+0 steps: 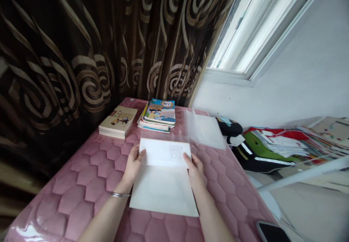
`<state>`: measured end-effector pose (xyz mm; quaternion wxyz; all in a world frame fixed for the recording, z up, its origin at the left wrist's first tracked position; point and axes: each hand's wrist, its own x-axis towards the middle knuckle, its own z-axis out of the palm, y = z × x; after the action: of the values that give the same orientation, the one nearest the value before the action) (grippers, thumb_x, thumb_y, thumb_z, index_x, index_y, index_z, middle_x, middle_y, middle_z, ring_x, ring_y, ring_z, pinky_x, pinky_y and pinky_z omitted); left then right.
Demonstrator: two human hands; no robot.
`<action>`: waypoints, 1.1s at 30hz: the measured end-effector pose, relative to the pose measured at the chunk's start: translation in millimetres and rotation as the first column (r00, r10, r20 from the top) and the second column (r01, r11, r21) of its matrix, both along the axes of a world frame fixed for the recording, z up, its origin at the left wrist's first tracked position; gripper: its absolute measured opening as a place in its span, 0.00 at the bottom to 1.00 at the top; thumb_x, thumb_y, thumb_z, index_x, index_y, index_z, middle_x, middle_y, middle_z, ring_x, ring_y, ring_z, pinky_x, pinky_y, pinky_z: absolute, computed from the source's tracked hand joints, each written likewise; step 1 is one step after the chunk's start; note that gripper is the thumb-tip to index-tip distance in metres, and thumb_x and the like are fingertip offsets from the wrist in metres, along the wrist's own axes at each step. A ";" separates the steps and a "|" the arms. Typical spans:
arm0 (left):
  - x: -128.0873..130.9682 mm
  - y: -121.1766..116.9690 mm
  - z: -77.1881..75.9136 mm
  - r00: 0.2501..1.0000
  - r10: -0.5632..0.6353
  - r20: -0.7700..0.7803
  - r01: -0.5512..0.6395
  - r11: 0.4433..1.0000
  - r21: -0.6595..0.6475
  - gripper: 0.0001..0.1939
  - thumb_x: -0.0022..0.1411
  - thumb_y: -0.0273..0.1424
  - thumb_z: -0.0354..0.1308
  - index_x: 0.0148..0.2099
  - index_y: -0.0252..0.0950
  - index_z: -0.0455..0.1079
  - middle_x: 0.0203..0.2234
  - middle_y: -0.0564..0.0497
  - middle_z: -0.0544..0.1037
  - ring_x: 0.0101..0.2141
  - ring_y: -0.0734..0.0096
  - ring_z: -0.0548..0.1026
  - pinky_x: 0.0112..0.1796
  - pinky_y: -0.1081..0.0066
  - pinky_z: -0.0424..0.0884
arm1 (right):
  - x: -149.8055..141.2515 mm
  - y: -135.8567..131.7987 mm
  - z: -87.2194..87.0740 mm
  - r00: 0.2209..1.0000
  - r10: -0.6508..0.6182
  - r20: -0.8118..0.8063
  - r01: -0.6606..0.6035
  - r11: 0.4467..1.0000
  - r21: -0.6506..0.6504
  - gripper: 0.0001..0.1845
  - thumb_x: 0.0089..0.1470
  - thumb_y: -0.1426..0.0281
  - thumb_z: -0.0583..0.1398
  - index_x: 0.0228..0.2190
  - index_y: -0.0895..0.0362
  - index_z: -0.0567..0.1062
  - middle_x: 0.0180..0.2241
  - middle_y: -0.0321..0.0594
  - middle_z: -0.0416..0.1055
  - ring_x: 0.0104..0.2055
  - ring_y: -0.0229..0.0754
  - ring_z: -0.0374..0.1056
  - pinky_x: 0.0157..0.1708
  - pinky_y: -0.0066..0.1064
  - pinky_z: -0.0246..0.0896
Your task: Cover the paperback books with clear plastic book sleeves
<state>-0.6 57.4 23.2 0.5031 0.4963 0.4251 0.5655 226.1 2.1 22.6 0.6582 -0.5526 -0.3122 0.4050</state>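
Observation:
A white sheet of paper [165, 152] with short printed lines is held up by my left hand [133, 164] and my right hand [194, 170], one at each side edge. Below it, a larger white, translucent plastic sleeve [163, 189] lies on the pink quilted mat [87, 184]; its clear film also shows above the sheet's top edge. I cannot tell whether the sheet is inside the sleeve or on top of it. A silver bangle [120, 194] circles my left wrist.
Two stacks of books [118, 121] [159, 115] stand at the mat's far end, beside a second clear sleeve [204, 129]. A dark patterned curtain [68, 53] hangs along the left. A bag with papers [272, 151] lies at right, and a black phone [271, 232] lies at the near right corner.

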 end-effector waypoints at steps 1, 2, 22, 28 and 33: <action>0.1 0.0 -0.2 1.000 -0.002 0.005 0.002 1.000 -0.001 0.19 0.54 0.43 0.62 0.44 0.37 0.67 0.31 0.52 0.77 0.34 0.67 0.74 0.38 0.70 0.69 | -0.2 0.0 -0.1 1.000 0.003 -0.002 -0.003 1.000 0.002 0.19 0.40 0.51 0.68 0.31 0.50 0.80 0.29 0.37 0.78 0.31 0.49 0.74 0.28 0.35 0.68; 0.1 -0.1 -0.4 1.000 -0.004 0.010 0.004 1.000 -0.003 0.19 0.54 0.43 0.62 0.44 0.37 0.67 0.32 0.52 0.77 0.35 0.67 0.74 0.38 0.70 0.69 | -0.3 0.0 -0.1 1.000 0.006 0.000 -0.006 1.000 0.005 0.18 0.40 0.52 0.68 0.30 0.50 0.79 0.29 0.37 0.78 0.32 0.49 0.74 0.29 0.35 0.69; -1.3 -0.3 -1.8 0.999 -0.024 0.031 0.024 1.000 -0.016 0.21 0.55 0.44 0.62 0.46 0.37 0.67 0.37 0.49 0.79 0.39 0.64 0.76 0.41 0.68 0.69 | 0.0 -1.0 3.3 0.997 -0.014 0.075 0.013 1.000 0.014 0.17 0.40 0.52 0.68 0.25 0.51 0.77 0.27 0.36 0.77 0.30 0.46 0.72 0.28 0.33 0.67; -0.7 -1.0 -0.7 0.999 -0.020 0.045 0.021 0.999 -0.025 0.21 0.54 0.43 0.63 0.45 0.37 0.67 0.37 0.49 0.79 0.38 0.64 0.75 0.41 0.68 0.68 | 2.8 1.1 -5.9 0.995 -0.003 0.103 -0.002 0.999 0.049 0.18 0.43 0.52 0.67 0.28 0.53 0.78 0.28 0.37 0.78 0.31 0.46 0.72 0.32 0.34 0.67; -0.1 -0.3 0.6 0.999 -0.022 0.033 0.023 1.000 -0.019 0.23 0.53 0.46 0.63 0.45 0.37 0.67 0.36 0.49 0.79 0.38 0.64 0.75 0.40 0.68 0.68 | 1.4 1.3 -3.5 0.998 0.005 0.057 -0.006 1.000 0.030 0.19 0.41 0.51 0.68 0.27 0.52 0.77 0.28 0.38 0.78 0.31 0.47 0.73 0.29 0.34 0.67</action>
<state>-0.7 57.1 23.8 0.5213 0.4867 0.4166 0.5637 227.5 3.5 19.1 0.6563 -0.5529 -0.3386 0.3859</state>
